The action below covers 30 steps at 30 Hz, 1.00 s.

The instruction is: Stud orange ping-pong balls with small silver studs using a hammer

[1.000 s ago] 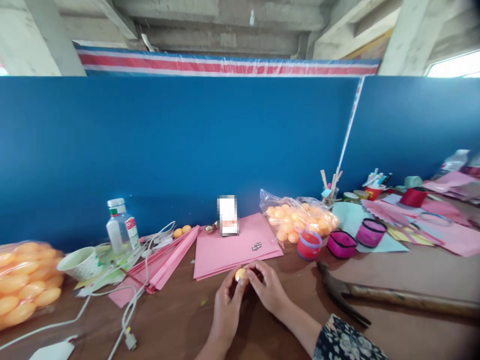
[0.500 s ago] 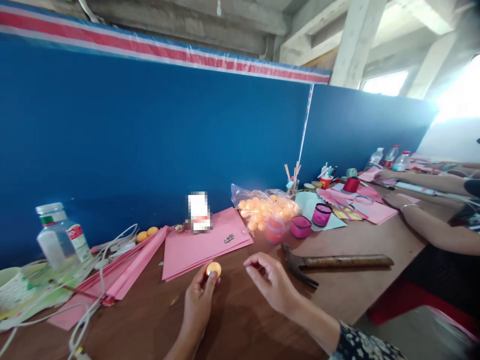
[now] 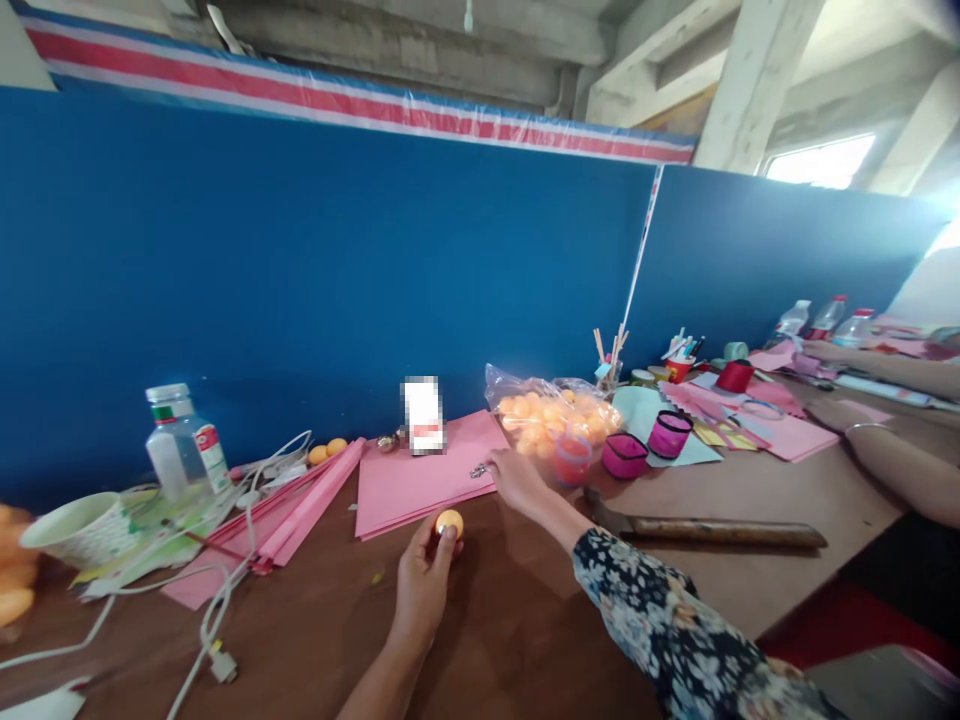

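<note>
My left hand [image 3: 422, 580] pinches a small orange ball [image 3: 449, 522] at its fingertips, low over the brown table [image 3: 487, 640]. My right hand [image 3: 513, 478] is stretched forward to the edge of the pink paper stack [image 3: 420, 480], its fingertips at some small silver metal bits [image 3: 478, 469]. Whether it grips them I cannot make out. A clear bag of orange balls [image 3: 551, 420] lies just right of that hand.
A hammer [image 3: 705, 528] lies right of my arm. Red and pink cups [image 3: 625, 455] stand beyond it. At the left are a water bottle [image 3: 180, 448], a paper cup [image 3: 79, 527], white cables [image 3: 217, 600] and folded pink paper [image 3: 300, 510]. Another person's arms [image 3: 900, 470] rest at the right.
My right hand left the ball and reached forward to the metal bits on the pink paper. My left hand keeps the ball. The view swung right, then partly back.
</note>
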Each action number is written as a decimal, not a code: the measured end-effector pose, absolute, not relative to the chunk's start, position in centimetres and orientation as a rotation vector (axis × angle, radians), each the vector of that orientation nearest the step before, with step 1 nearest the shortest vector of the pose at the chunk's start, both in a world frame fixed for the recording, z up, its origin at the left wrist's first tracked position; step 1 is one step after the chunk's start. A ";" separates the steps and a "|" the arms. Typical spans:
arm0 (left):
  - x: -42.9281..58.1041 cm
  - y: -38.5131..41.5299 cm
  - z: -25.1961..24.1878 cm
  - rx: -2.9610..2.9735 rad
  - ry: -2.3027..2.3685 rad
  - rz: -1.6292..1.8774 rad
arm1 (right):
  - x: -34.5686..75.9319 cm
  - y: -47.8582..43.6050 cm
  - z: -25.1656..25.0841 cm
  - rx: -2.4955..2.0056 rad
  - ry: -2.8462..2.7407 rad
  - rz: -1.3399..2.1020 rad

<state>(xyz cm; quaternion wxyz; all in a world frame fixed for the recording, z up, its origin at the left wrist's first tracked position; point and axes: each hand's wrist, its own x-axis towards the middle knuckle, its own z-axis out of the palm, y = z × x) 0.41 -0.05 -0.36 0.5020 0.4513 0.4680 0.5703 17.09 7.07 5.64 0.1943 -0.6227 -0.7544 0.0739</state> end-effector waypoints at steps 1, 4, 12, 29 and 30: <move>0.4 0.0 -0.3 1.096 1.137 1.374 | 16.8 7.8 5.3 -1.771 -2.130 0.212; 0.4 -0.1 -0.1 1.127 1.136 1.370 | 16.2 9.3 4.7 -1.808 -2.190 0.206; 0.2 -0.1 -0.3 1.190 1.130 1.369 | 15.3 10.5 3.9 -1.758 -2.365 0.144; 0.4 -0.2 -0.2 1.158 1.099 1.366 | 17.2 12.6 3.7 -1.859 -2.337 0.205; 0.4 -0.2 -0.3 1.163 1.093 1.377 | 17.1 12.6 3.6 -1.861 -2.339 0.209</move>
